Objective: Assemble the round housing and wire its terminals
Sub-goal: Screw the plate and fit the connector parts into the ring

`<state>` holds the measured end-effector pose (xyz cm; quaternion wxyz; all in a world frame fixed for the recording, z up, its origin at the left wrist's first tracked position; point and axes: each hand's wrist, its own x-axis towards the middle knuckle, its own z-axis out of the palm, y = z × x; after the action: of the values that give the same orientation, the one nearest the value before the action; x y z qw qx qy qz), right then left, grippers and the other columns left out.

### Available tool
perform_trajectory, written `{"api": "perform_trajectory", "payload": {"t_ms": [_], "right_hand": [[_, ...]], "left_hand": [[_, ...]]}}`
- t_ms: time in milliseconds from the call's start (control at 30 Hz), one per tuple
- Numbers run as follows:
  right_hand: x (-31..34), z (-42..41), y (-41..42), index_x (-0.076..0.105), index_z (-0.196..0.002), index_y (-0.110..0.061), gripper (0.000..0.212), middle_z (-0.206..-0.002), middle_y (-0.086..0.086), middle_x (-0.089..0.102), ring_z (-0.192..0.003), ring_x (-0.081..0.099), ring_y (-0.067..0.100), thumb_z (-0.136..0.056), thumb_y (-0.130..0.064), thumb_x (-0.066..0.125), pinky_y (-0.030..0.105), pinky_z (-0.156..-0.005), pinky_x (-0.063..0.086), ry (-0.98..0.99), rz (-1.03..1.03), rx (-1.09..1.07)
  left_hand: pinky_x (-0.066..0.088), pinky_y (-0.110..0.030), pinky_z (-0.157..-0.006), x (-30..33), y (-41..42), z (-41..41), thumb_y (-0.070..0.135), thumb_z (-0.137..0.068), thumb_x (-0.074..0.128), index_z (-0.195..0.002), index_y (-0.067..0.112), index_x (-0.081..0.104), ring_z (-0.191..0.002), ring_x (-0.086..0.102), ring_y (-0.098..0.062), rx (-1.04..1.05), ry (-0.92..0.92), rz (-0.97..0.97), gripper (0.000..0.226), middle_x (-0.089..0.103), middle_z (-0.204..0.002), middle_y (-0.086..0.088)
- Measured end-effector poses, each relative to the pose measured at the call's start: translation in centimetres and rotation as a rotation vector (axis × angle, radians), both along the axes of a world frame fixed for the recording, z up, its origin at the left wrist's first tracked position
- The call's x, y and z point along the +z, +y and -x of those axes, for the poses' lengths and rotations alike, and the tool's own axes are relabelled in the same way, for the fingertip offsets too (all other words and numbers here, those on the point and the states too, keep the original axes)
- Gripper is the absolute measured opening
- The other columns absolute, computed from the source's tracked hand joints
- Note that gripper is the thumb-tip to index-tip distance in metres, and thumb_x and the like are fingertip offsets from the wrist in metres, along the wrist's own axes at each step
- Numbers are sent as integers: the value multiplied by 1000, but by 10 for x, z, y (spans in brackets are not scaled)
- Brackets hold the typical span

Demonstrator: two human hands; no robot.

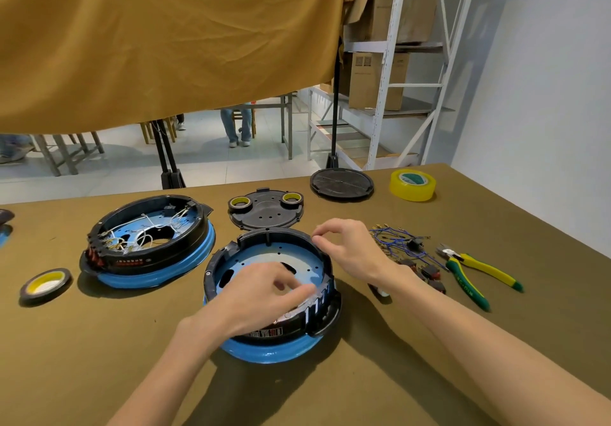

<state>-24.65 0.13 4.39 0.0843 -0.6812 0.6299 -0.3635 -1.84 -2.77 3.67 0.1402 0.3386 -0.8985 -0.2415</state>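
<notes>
Wiring not begun: round black-and-blue plastic housing [269, 293] unwired at desk's near edge, left hand [264, 293] loosely curled inside, right hand [347, 243] pinching its rim, blue terminal wires [401, 243] untouched.

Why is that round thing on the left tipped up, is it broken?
Not visibly broken. The wired housing on the left sits tilted, its far edge raised, with loose white wires tangled inside. The housing under both hands lies flat and holds no wires.
</notes>
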Motion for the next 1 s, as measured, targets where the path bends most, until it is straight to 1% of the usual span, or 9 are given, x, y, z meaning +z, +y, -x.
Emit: {"api": "perform_trajectory", "payload": {"t_ms": [67,133,233,367,467,567,700,867,1000], "right_hand": [[-5,-2,4,75,-112,-19,17,-111,-8,74,-106,64,3,-101,-24,64,14,-92,47,43,-54,88],[-9,1,12,73,-116,-19,19,-113,-8,74,-109,65,7,-102,-23,62,18,-93,49,112,-72,110],[-12,13,24,73,-114,-22,18,-106,-14,73,-102,63,6,-102,-29,61,24,-89,46,253,-9,70],[-8,24,37,74,-109,-28,16,-93,-21,66,-95,52,4,-101,-34,61,27,-82,45,144,-68,42],[-2,24,44,77,-107,-25,15,-91,-19,69,-93,58,3,-101,-30,64,17,-78,44,95,-102,94],[2,21,46,79,-107,-23,15,-95,-14,66,-92,62,5,-99,-26,68,19,-82,49,31,-147,132],[4,18,52,80,-109,-21,15,-94,-13,66,-90,64,5,-96,-19,72,21,-80,52,8,-198,177],[17,18,54,79,-101,-18,12,-93,-10,73,-90,69,8,-92,-12,75,31,-85,59,25,-236,208],[21,11,56,80,-104,-20,15,-99,-12,69,-93,67,5,-96,-14,70,28,-85,58,137,-252,247]], "left_hand": [[52,-24,-88,-4,10,18,84,-82,46,-130,39,62,-100,58,4,13,14,53,69,64,-116,23],[49,-20,-87,-9,15,28,75,-88,53,-144,40,51,-101,56,3,-35,-12,75,66,62,-125,22],[50,-21,-89,-3,5,19,50,-97,60,-141,43,55,-104,57,5,-128,-58,58,45,61,-122,24],[46,-23,-97,1,-8,3,26,-94,58,-126,43,66,-115,54,7,-133,-36,-84,38,58,-125,26],[53,-25,-90,-6,-1,14,42,-90,59,-120,42,67,-105,57,8,-68,74,-1,31,61,-112,30],[55,-26,-86,-17,10,28,59,-88,64,-120,41,68,-97,60,7,-41,135,126,36,65,-106,29],[46,-23,-83,-32,14,29,72,-84,56,-106,42,75,-87,60,8,22,237,274,42,63,-93,36],[44,-26,-82,-45,17,28,64,-89,59,-107,41,76,-83,60,6,36,334,373,34,72,-91,26],[47,-28,-81,-49,18,29,62,-90,58,-107,38,76,-80,60,6,40,369,412,34,73,-89,23]]}}
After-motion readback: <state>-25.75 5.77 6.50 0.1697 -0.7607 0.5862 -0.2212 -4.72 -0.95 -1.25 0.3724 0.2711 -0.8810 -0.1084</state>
